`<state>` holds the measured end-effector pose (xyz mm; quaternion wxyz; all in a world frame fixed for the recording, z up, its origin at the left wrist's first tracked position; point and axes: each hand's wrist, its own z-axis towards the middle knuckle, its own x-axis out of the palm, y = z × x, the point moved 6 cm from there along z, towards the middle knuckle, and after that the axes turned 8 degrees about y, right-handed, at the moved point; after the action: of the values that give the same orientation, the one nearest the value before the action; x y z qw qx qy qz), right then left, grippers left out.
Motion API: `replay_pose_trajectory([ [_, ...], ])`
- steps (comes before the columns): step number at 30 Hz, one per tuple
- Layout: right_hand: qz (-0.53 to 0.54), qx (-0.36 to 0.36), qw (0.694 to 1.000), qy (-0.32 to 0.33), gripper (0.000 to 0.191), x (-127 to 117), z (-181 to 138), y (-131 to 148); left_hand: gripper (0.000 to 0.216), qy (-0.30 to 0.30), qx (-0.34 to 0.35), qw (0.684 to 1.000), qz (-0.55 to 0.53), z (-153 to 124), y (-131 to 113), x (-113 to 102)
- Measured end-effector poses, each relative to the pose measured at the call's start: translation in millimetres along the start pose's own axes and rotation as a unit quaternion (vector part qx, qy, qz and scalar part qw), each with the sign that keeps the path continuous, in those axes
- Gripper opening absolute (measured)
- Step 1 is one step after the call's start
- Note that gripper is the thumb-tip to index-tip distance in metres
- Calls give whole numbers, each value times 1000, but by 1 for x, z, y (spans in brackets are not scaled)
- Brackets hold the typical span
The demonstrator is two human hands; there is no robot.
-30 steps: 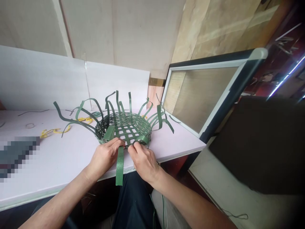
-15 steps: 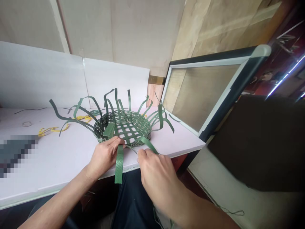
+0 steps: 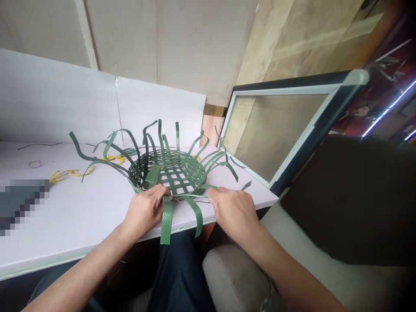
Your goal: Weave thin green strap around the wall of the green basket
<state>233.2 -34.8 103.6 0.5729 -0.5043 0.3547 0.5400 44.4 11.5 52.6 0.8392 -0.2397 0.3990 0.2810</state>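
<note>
A shallow, round green woven basket (image 3: 169,173) lies on the table near its front edge, with an open lattice base and flat strips standing out all round its rim. My left hand (image 3: 146,208) is closed on the near rim, thumb and fingers pinched together. Beside its fingertips a wide flat strip (image 3: 166,221) hangs down over the table edge. My right hand (image 3: 234,212) is closed at the rim's right side on a thin green weaving strand (image 3: 196,196), stretched along the near rim. A flat strip (image 3: 209,186) also runs to the right fingers. Another strip (image 3: 196,216) droops between both hands.
Yellow cord pieces (image 3: 69,173) and a small ring (image 3: 34,164) lie on the white table (image 3: 87,212). A framed screen (image 3: 279,130) leans at the right. White boards (image 3: 159,104) stand along the back. A dark seat-like shape (image 3: 354,199) is at far right.
My right hand has moved right and slightly up, drawing the thin strand along the near rim. A flat strip now droops between the hands. My left hand stays on the rim.
</note>
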Motion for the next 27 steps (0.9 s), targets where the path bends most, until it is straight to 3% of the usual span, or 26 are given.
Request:
replay_pose_trajectory([
  [3,-15,11,996,-88,21,25,-14,9,17,10,-7,1000,-4,1,0,-1],
  [7,50,-68,977,-196,28,40,-16,34,14,22,-11,1000,-10,2,2,-1],
  [11,144,-99,965,-196,38,54,-4,48,10,34,-24,999,-10,1,4,-1],
  [17,128,-100,964,-209,36,74,5,56,11,31,-28,999,-8,1,4,0],
  [21,91,-133,961,-224,33,73,8,52,12,36,-12,999,-7,2,5,-1],
  [27,136,-177,948,-227,30,67,15,48,23,30,34,999,-29,-3,0,-9],
])
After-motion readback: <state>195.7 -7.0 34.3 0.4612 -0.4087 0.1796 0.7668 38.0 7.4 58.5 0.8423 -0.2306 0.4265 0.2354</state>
